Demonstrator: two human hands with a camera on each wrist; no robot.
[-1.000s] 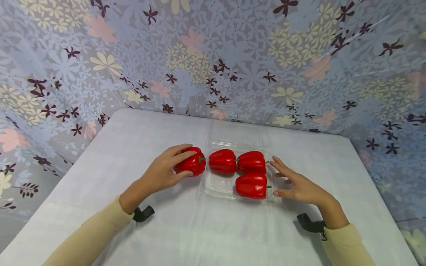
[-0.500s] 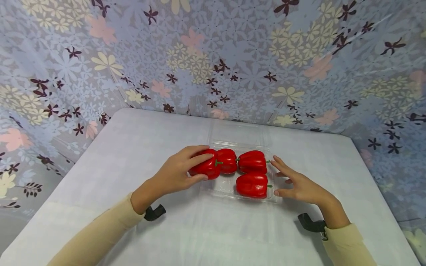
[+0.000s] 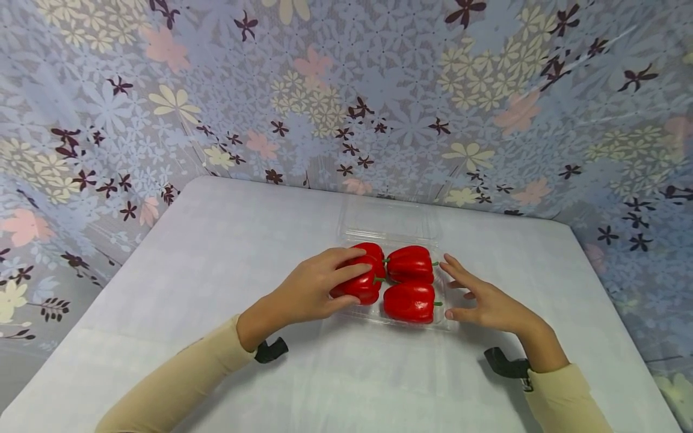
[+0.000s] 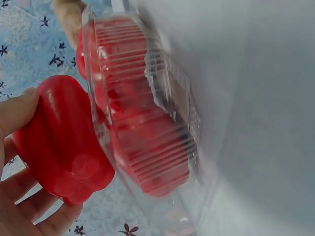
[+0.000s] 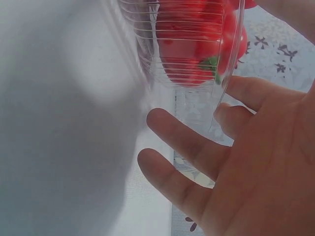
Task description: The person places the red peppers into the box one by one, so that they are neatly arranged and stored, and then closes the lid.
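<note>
My left hand (image 3: 311,290) grips a red bell pepper (image 3: 360,288) with a green stem, fingers on its far side and thumb on its near side. In the left wrist view, this pepper (image 4: 64,140) is held above the rim of a clear plastic clamshell container (image 4: 189,125). Inside the container are a back-left pepper (image 3: 370,248), partly hidden by the held one, a back-right pepper (image 3: 409,264) and a front-right pepper (image 3: 408,302). My right hand (image 3: 487,304) is at the container's right side, fingers spread; the right wrist view shows fingers at its rim (image 5: 231,64).
The container's clear lid (image 3: 387,218) lies folded back behind it on the white-covered table (image 3: 260,222). A flowered cloth (image 3: 346,90) hangs behind the table and at its sides. A black wrist mount (image 3: 506,362) sticks out under the right wrist.
My left hand has carried the pepper rightward from left of the container, then slightly toward the near side, over its front-left part. The right hand has stayed in place.
</note>
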